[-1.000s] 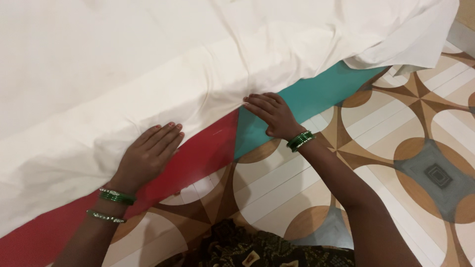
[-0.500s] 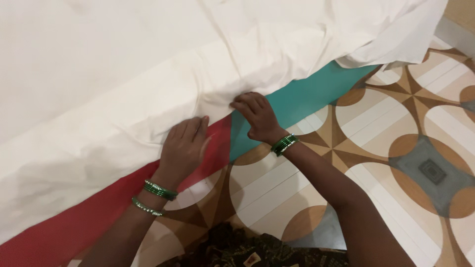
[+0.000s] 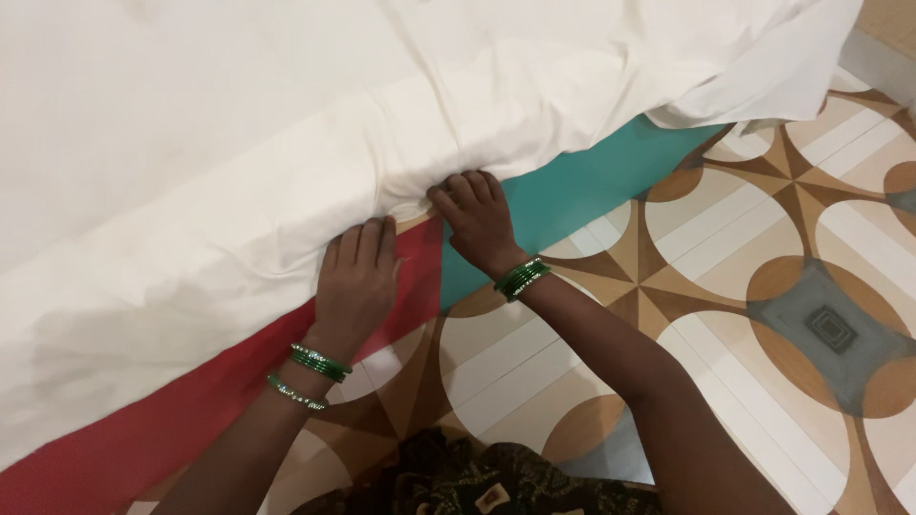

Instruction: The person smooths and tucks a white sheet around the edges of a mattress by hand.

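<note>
Left hand (image 3: 358, 284): fingers together and flat, tips on the hem of the white cloth (image 3: 239, 162), palm over the red mat (image 3: 143, 439). Nothing gripped. Two green bangles (image 3: 310, 375) at the wrist.

Right hand (image 3: 477, 219): fingers close together, curled slightly, tips pressed on the cloth edge just beside the left hand; whether they pinch the fabric cannot be told. Green bangles (image 3: 521, 278) at the wrist.

Cloth: large, cream-white, creased, spread over most of the upper view, hem running diagonally, far corner loosely bunched at upper right.

Teal mat (image 3: 592, 186): abuts the red mat, under the right hand.

Floor (image 3: 763, 286): patterned tiles, brown, beige, grey.
</note>
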